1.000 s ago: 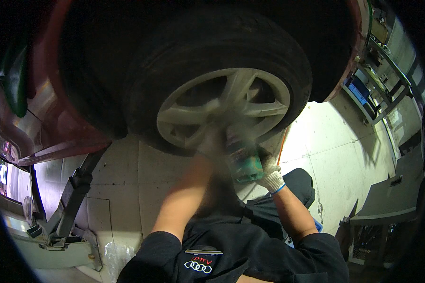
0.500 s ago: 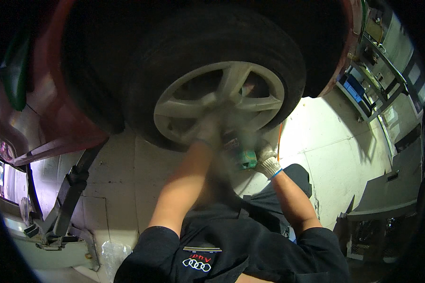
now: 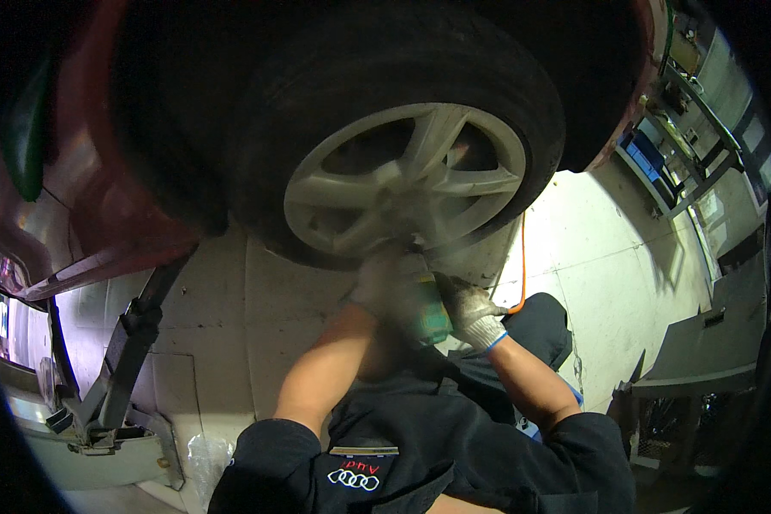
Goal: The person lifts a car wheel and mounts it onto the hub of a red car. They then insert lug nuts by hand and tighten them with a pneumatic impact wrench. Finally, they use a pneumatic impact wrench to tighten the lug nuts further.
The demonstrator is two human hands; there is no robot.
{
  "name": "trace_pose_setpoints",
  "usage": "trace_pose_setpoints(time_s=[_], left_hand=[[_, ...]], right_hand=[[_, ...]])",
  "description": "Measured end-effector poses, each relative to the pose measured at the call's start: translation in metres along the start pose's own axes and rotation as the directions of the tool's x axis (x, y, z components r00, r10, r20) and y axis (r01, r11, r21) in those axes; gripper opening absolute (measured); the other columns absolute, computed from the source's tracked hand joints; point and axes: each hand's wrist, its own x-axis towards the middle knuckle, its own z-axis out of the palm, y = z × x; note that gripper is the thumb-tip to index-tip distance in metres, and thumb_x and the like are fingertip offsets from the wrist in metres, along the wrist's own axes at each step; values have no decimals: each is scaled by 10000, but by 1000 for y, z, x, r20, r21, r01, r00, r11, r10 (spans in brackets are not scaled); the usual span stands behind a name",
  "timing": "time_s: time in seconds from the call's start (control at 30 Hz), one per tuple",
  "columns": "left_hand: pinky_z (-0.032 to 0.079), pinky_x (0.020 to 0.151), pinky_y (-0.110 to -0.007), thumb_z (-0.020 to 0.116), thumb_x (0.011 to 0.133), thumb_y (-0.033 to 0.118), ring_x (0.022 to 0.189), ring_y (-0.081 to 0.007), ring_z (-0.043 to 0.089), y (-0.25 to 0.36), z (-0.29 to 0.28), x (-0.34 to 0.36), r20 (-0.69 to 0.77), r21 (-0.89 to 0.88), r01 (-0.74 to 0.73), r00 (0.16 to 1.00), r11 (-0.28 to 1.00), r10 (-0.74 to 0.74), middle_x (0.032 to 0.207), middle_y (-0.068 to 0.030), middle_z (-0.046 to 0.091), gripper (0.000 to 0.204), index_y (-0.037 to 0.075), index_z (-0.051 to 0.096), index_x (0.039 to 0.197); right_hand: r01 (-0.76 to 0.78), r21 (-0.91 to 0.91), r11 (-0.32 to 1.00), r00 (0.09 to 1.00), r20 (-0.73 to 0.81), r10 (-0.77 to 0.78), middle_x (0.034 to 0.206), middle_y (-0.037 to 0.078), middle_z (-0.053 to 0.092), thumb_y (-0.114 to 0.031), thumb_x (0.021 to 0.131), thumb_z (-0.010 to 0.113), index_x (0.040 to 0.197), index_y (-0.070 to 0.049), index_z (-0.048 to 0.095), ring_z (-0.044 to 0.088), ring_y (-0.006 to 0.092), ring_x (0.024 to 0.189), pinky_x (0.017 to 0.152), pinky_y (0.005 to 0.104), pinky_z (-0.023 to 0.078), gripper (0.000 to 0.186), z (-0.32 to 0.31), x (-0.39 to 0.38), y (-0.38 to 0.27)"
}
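Observation:
A silver multi-spoke car wheel with a black tyre fills the upper middle, under a red car's arch. Below the hub, my right hand, in a pale knitted glove, is closed round the grip of a green-bodied air impact wrench. The wrench's front end points up toward the lower part of the rim. My left hand is at the wrench's front end, beside the lower spokes; a hazy smear over the picture's middle hides its fingers. Whether the wrench's tip touches the wheel cannot be made out.
An orange air hose runs up from the wrench's grip. Left of the wheel hang the red body panel and a black lift arm. A grey cabinet and a rack with blue bins stand to the right.
The impact wrench and my right hand have come down, nearer to my body. My left hand has moved down from the hub to the wrench's front end. More of the orange hose shows.

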Motion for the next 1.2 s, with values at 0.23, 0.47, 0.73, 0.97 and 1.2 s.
trace_pose_setpoints(time_s=[0.23,0.47,0.73,0.97,1.2], left_hand=[[577,779,-402,595,975,286,960,-280,656,-40,-42,47,169,262,-304,949,916,267,1073,-152,675,367,-6,584,1196],[535,951,-454,579,967,201,1197,-333,575,11,-40,60,98,971,-125,986,-204,-137,1384,-190,537,450,125,490,1402],[473,1001,-459,478,999,360,1220,-340,563,41,-13,49,-23,999,18,995,-51,-93,1371,-150,566,411,213,557,1375],[509,956,-410,545,990,294,1223,-328,556,28,-10,39,-87,569,170,985,804,-147,1372,-178,554,476,89,476,1414],[544,915,-393,531,1006,282,1102,-294,625,34,99,-42,234,228,131,954,965,-185,1270,-180,609,438,-15,540,1327]], right_hand=[[86,-119,989,977,-187,-107,1501,178,426,-292,955,531,1518,-135,353,488,326,1325,1059,455,425,610,28,40,12],[-145,-74,987,989,-32,143,1523,176,417,-449,1029,385,1496,-174,430,456,382,1353,1047,619,373,544,40,61,2],[50,-7,999,993,-109,-50,1413,190,535,-289,993,495,1383,-103,550,542,349,1285,1013,501,461,436,22,53,8],[102,-15,995,995,11,-102,1284,176,638,-226,936,601,1299,-118,617,627,284,1167,852,491,532,379,-17,23,8],[123,-195,973,951,-256,-172,976,146,681,-233,960,536,1299,-132,562,703,311,890,755,441,599,355,-76,-136,90]])
